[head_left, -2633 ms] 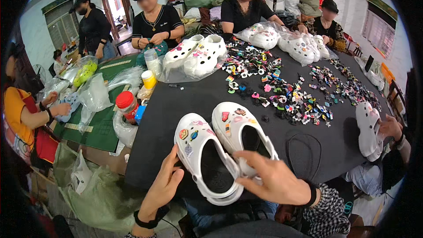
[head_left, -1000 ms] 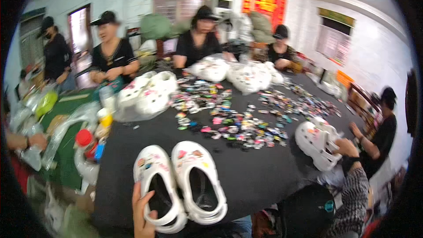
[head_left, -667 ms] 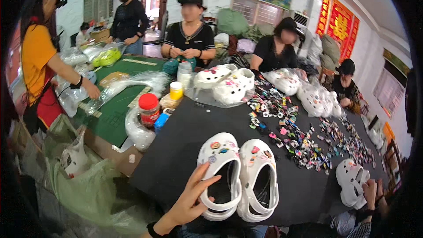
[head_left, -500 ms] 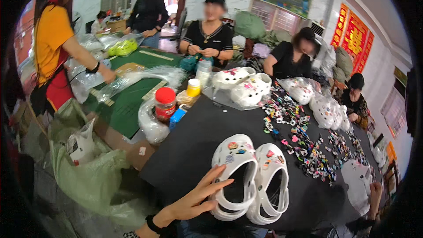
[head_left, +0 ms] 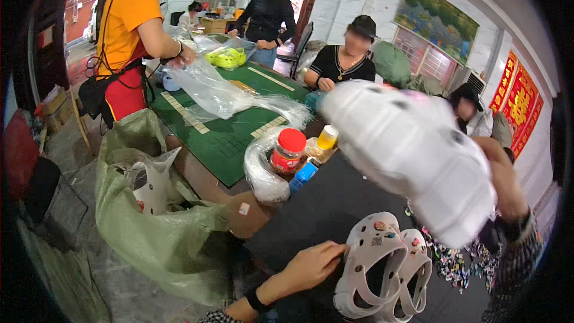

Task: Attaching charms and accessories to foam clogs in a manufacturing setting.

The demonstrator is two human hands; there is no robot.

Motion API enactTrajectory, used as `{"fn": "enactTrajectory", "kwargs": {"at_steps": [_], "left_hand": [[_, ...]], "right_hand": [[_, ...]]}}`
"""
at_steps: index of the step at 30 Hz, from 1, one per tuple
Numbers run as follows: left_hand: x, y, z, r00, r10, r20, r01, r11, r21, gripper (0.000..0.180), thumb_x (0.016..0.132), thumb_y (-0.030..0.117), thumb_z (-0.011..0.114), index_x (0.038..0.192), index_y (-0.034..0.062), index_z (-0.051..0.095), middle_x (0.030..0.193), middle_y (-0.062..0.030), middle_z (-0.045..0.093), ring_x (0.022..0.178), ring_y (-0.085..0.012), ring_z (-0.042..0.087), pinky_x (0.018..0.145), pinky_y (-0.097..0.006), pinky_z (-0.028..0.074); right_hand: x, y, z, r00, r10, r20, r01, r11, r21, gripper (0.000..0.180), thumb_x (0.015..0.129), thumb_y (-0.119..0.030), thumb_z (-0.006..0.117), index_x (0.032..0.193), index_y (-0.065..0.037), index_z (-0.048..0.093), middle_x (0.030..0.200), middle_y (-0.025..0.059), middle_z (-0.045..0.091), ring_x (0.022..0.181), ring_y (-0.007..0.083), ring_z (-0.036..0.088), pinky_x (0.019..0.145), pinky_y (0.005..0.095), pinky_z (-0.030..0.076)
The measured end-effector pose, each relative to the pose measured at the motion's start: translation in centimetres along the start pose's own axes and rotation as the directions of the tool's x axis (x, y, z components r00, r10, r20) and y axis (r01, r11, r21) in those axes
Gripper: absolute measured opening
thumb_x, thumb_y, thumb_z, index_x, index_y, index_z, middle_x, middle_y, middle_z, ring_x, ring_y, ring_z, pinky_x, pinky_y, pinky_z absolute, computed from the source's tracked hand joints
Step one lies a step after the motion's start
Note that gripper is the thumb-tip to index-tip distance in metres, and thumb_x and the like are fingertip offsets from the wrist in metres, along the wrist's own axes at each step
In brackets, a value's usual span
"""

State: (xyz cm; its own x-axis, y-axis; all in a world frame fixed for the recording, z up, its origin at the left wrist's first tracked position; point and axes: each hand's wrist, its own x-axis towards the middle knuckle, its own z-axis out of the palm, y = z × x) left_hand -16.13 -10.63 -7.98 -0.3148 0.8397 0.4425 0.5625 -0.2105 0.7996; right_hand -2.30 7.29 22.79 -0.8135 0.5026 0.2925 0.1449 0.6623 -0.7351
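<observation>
A pair of white clogs (head_left: 366,263) with colourful charms stands on the black tabletop in front of me. My left hand (head_left: 308,269) is closed, its fingertips drawn together at the left clog's outer edge; whether they pinch anything is hidden. On the right, my right hand (head_left: 503,182) grips a clear plastic bag of white clogs (head_left: 412,158), held up above the table. The bagged clogs are tilted and smeared by motion. Behind and below them lie many small charms (head_left: 469,263), partly covered from sight.
An open green woven sack (head_left: 161,245) with white clogs inside stands left of the table. A red-lidded jar (head_left: 288,151), a yellow bottle (head_left: 327,137) and a blue box (head_left: 305,173) stand near the green mat (head_left: 230,149). Several people work around the tables.
My right hand has lifted the bagged clogs from the table's right side. My left hand's spread fingers have drawn together. The view has turned left.
</observation>
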Motion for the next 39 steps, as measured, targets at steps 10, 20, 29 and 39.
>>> {"fn": "enactTrajectory", "kwargs": {"at_steps": [10,20,29,39], "left_hand": [[-0.7,0.3,0.1,0.994,0.021,-0.104,-0.022,1.000,-0.005,0.035,0.089,0.008,0.055,0.123,0.0017,0.053,0.110,-0.0134,0.060,0.095,-0.0311,0.062,0.080,-0.039,0.052],[-0.7,-0.2,0.4,0.981,0.007,-0.195,-0.007,1.000,0.002,0.033,0.091,0.015,0.056,0.121,0.0035,0.056,0.106,-0.0142,0.063,0.093,-0.0310,0.063,0.079,-0.038,0.052],[-0.2,1.7,-0.7,0.995,-0.057,-0.079,0.058,0.998,0.015,0.031,0.090,0.011,0.057,0.121,0.0057,0.057,0.110,-0.0143,0.063,0.098,-0.0312,0.064,0.083,-0.037,0.052],[1.3,3.1,-0.6,0.975,-0.184,-0.124,0.185,0.983,-0.005,0.024,0.087,0.001,0.056,0.109,-0.0016,0.064,0.101,-0.0146,0.067,0.090,-0.0227,0.066,0.078,-0.031,0.051]], "right_hand": [[20.4,-2.7,28.4,0.772,-0.360,0.524,0.422,0.906,0.000,0.026,0.087,-0.020,0.056,0.094,0.003,0.067,0.079,0.0042,0.063,0.072,0.0094,0.055,0.062,0.0265,0.044],[27.1,-4.4,28.2,0.777,-0.561,0.286,0.581,0.814,0.016,0.054,0.088,-0.041,0.061,0.119,0.003,0.057,0.108,0.0151,0.064,0.096,0.0210,0.060,0.083,0.0310,0.047],[13.3,-1.6,8.1,0.776,-0.373,0.508,0.490,0.864,-0.115,0.039,0.091,-0.026,0.061,0.120,0.000,0.060,0.102,0.0089,0.066,0.090,0.0118,0.060,0.078,0.0267,0.049],[-4.2,2.8,-11.1,0.976,-0.198,0.094,0.219,0.906,-0.363,0.029,0.094,-0.024,0.056,0.110,-0.001,0.063,0.105,0.0095,0.064,0.090,0.0151,0.063,0.082,0.0282,0.051]]}}
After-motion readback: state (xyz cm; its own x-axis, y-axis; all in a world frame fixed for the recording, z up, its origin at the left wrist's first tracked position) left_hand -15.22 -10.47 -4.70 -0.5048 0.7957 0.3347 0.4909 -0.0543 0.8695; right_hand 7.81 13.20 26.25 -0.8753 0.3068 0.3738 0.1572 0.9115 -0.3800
